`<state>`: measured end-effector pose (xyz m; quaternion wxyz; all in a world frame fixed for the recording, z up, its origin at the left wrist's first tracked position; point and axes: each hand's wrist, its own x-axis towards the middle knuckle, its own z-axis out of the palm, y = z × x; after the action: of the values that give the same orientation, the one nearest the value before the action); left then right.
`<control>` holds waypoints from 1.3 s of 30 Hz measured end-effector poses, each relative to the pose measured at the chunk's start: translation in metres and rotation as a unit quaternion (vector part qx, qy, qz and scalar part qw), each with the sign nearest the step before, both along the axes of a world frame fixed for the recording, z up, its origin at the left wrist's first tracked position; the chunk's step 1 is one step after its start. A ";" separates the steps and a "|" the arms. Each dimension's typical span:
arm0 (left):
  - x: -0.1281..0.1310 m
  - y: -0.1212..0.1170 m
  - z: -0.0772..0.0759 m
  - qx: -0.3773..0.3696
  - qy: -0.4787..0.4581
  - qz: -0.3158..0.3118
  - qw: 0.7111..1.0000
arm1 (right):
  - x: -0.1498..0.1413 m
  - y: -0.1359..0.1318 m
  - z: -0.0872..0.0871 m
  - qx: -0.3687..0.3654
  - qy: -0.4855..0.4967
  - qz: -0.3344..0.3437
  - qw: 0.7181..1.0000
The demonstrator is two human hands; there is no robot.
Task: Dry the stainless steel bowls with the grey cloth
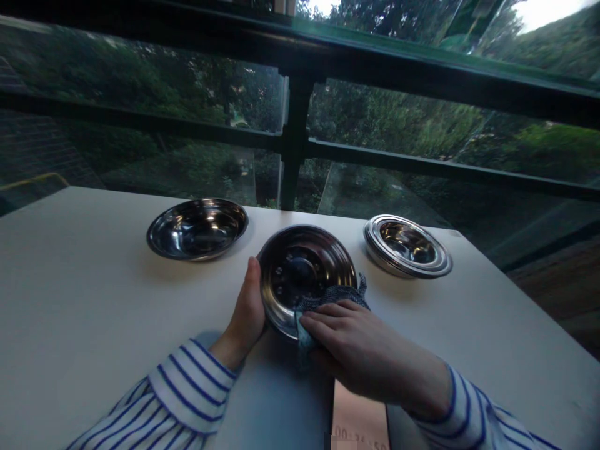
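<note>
Head camera view, and from where I stand the white table (107,319) fills most of the space below a wide window. Its top looks plain and smooth, lit softly from outside, with dim shadows beneath the dishes and the forearms. The far edge runs close to the glass, where a thick dark window frame (296,131) splits the panes; past it, dense trees (164,81) crowd the view, with a brick wall (32,140) off to the left.

Near the middle of the table, a shiny steel bowl (300,272) is held up at a tilt. The person's left hand (247,306) grips its left side, thumb along the rim, the other fingers mostly hidden behind it. The right hand (347,328) has its fingers bent over a bluish checked cloth (340,294), pressing it against the bowl's lower right part. Both cuffs are striped blue and white.

Farther back on the left sits a wide metal bowl (199,231); on the right, a nested stack of metal bowls (407,247). Below the right wrist lies a device (360,415) with a pinkish face and blurred digits, partly covered by the arm.
</note>
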<state>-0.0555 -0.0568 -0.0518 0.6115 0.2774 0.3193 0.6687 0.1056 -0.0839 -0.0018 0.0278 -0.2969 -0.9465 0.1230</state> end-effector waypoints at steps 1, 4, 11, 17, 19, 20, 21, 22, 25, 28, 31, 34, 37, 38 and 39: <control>0.001 0.000 0.000 0.000 0.003 0.003 1.000 | -0.001 0.000 -0.001 0.003 0.001 0.002 1.000; 0.003 -0.002 -0.003 -0.005 0.018 0.020 1.000 | -0.008 0.001 -0.007 0.008 0.030 0.016 0.999; 0.001 -0.001 0.001 -0.003 0.018 -0.001 1.000 | 0.002 0.002 0.002 -0.034 0.002 0.014 0.999; 0.001 -0.002 -0.003 -0.009 0.021 0.031 0.999 | -0.008 0.004 -0.006 -0.031 0.059 0.038 0.997; 0.000 -0.002 -0.003 0.006 0.028 0.034 0.999 | -0.006 0.005 -0.005 -0.039 0.048 0.046 0.997; -0.001 -0.002 -0.003 0.015 0.031 0.031 0.999 | -0.003 0.005 -0.004 -0.044 0.036 0.049 0.997; -0.001 -0.002 -0.003 0.023 0.035 0.028 0.999 | 0.000 0.005 -0.002 -0.046 0.024 0.048 0.997; -0.001 -0.002 -0.002 0.027 0.038 0.025 0.999 | 0.002 0.004 -0.001 -0.044 0.014 0.042 0.998; 0.001 -0.002 -0.001 0.013 0.043 0.037 0.998 | -0.001 0.004 -0.002 -0.025 0.019 0.031 0.999; 0.002 -0.002 -0.001 -0.007 0.037 0.058 0.998 | -0.010 0.003 -0.006 -0.012 0.048 0.039 0.998; 0.000 -0.002 0.001 -0.007 0.019 0.030 0.999 | -0.006 0.002 -0.003 -0.020 0.031 0.036 0.999; -0.002 -0.001 0.003 -0.007 0.010 -0.011 1.000 | 0.003 0.001 0.002 -0.015 -0.003 0.010 1.000; -0.001 -0.001 0.003 -0.014 0.022 0.005 1.000 | 0.001 0.001 0.000 -0.008 0.006 0.017 1.000; -0.002 -0.001 0.003 -0.016 0.028 0.016 0.999 | -0.002 0.001 -0.002 -0.006 0.016 0.023 1.000; -0.002 -0.001 0.002 -0.020 0.031 0.023 0.999 | -0.005 0.001 -0.004 -0.004 0.025 0.029 0.999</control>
<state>-0.0573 -0.0578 -0.0495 0.5907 0.2785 0.3578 0.6674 0.1010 -0.0828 -0.0058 0.0470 -0.2662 -0.9532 0.1352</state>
